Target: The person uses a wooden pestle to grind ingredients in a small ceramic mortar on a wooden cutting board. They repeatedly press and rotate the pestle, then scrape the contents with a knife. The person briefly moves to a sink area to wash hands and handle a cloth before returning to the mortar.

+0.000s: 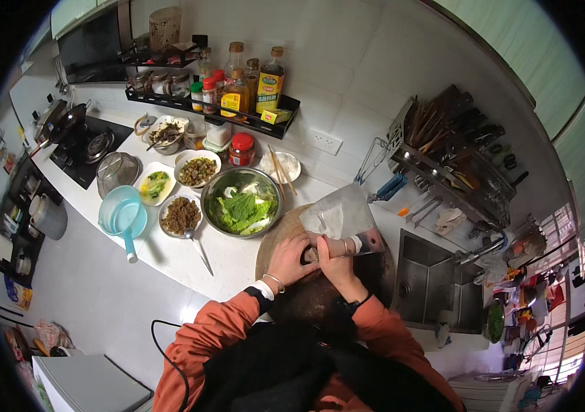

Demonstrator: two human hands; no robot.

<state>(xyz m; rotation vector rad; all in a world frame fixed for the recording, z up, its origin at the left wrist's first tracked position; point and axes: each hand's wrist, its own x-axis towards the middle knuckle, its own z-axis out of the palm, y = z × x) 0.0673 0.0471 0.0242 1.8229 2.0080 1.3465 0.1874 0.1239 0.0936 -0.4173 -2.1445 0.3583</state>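
Observation:
On the round wooden chopping board [278, 226], my right hand [337, 265] is wrapped around the handle [343, 247] of a cleaver. Its broad metal blade [336, 211] extends away from me and to the right, over the far part of the board. The handle's butt end points left, close to the fingers of my left hand [290, 260]. That hand curls around a small pale object [311, 254], mostly hidden between thumb and fingers, so I cannot tell what it is. Left of the board stands a steel bowl [278, 206] with torn green leaves [243, 208].
A bowl of brown minced food [180, 216] with a spoon, a blue ladle [122, 211] and a bowl of rice [287, 164] with chopsticks stand on the counter [235, 262]. To the right are a double sink [428, 288] and a wall rack [452, 165] of utensils.

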